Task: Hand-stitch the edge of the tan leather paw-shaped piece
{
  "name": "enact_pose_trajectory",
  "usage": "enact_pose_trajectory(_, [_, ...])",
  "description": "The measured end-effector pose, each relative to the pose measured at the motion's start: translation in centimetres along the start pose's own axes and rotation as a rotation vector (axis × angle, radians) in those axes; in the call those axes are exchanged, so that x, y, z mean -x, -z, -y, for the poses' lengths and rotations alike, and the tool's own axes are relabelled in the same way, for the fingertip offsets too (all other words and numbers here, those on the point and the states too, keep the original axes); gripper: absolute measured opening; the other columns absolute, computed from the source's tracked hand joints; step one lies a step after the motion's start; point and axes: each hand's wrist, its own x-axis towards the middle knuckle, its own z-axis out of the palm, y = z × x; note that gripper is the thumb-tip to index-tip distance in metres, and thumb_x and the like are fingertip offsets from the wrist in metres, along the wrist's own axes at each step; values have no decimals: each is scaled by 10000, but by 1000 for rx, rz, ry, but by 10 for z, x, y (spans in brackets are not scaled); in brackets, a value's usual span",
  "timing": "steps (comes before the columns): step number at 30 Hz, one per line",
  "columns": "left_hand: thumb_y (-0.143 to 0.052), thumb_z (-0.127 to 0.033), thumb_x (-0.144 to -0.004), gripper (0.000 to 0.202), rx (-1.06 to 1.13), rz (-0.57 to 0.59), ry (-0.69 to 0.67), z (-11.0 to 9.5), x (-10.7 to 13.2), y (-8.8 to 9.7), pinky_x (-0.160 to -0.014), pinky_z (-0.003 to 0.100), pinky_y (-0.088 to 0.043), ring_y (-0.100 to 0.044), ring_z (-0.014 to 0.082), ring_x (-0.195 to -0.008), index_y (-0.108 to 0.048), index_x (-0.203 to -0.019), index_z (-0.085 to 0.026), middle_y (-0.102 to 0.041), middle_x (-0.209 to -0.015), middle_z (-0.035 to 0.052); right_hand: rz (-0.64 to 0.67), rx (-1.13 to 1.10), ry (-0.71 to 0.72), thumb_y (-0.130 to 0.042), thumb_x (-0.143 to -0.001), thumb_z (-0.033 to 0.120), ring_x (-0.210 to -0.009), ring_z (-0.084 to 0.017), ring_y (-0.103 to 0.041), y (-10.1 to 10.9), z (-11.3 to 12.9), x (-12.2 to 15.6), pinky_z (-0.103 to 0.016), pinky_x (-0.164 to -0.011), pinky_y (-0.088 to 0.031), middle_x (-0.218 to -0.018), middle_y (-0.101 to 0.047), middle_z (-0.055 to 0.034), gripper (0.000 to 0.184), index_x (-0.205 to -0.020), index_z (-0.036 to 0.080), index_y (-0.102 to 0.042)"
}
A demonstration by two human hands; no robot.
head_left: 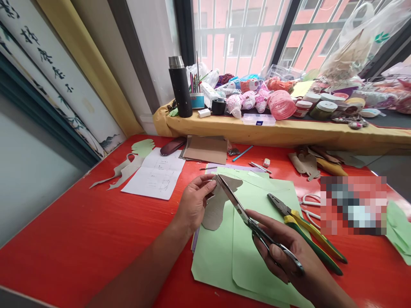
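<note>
My left hand (194,201) pinches the upper left edge of a grey-beige cut-out piece (215,214), which looks like leather or felt and has a rounded, lobed outline. In my right hand (285,248) is a pair of scissors (239,207), with fingers through the dark handles. The blades look nearly closed, and their tips reach the piece's top edge beside my left fingertips. Beneath both hands lie light green paper sheets (257,261). Pliers with yellow-green handles (311,233) rest just right of my right hand.
White-handled scissors (311,207) lie beyond the pliers, near a blurred patch. Beige scraps (126,169), a drawn-on white sheet (157,173) and brown boards (205,149) sit farther back on the red table (80,231). A black thermos (180,87) and craft supplies crowd the windowsill.
</note>
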Motion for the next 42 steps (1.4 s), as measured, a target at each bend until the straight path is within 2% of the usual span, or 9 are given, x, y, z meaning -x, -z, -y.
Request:
enact_pose_trajectory(12, [-959,-369,-599,415,-46,30,27,3,-1,1,-663,220,-483,-607,104,-705,-778,-901,-148,-734,-838,27,15,-8,-14,-808,-814,613,-440,-34,-285,1,0,0,-210,-446,-168,-626,-445,62,841,-1509,205,-566])
enact_pose_trajectory(17, [-852,-378,-762,289,-260,38,-166,4,0,5,-759,256,-513,-640,137,-806,-742,-938,-177,-730,-907,29,31,-20,61,-786,-861,553,-431,-26,-306,5,-6,-3,-204,-430,-212,-689,-484,44,722,-1482,238,-595])
enact_pose_trajectory(20, [-762,-368,-868,201,-516,60,-285,7,10,3,-753,272,-517,-649,157,-833,-715,-965,-199,-718,-934,28,-52,8,114,-780,-896,466,-433,-41,-362,4,-7,-4,-213,-439,-264,-657,-470,51,551,-1379,220,-680])
enact_pose_trajectory(23, [-666,-310,-949,102,-838,179,-467,18,22,-2,-699,275,-496,-628,156,-784,-698,-956,-213,-695,-902,25,-189,62,162,-795,-890,422,-447,-50,-402,0,-4,-6,-222,-448,-300,-670,-478,48,430,-1267,222,-741])
enact_pose_trajectory(26, [-561,-223,-1005,129,-1155,453,-767,35,33,-6,-734,310,-483,-623,183,-825,-689,-984,-217,-694,-898,37,-324,94,241,-793,-887,429,-453,-45,-414,1,1,-9,-226,-445,-308,-724,-492,40,372,-1207,243,-761])
enact_pose_trajectory(28, [-512,-200,-1026,181,-1342,627,-887,45,37,-9,-748,341,-478,-623,206,-847,-687,-986,-210,-697,-889,47,-392,106,286,-788,-891,427,-460,-45,-423,3,5,-10,-230,-449,-320,-741,-488,42,356,-1203,256,-759])
enact_pose_trajectory(33, [-573,-222,-1003,148,-1550,837,-790,52,35,-7,-771,383,-501,-625,245,-893,-697,-931,-185,-704,-934,64,-437,78,322,-784,-888,428,-462,-43,-442,9,11,-9,-232,-441,-330,-768,-474,47,349,-1189,255,-759])
enact_pose_trajectory(36, [-548,-215,-1026,163,-1490,860,-716,49,30,-2,-842,370,-512,-637,227,-945,-707,-994,-209,-726,-987,51,-419,57,321,-784,-881,442,-460,-49,-444,8,13,-7,-230,-433,-324,-744,-465,55,375,-1197,242,-753])
enact_pose_trajectory(42, [-535,-189,-1025,163,-1553,825,-769,54,29,-1,-806,359,-495,-635,232,-948,-692,-993,-220,-725,-975,45,-420,27,329,-776,-894,433,-458,-52,-436,9,13,-8,-232,-450,-319,-685,-455,75,372,-1204,231,-744])
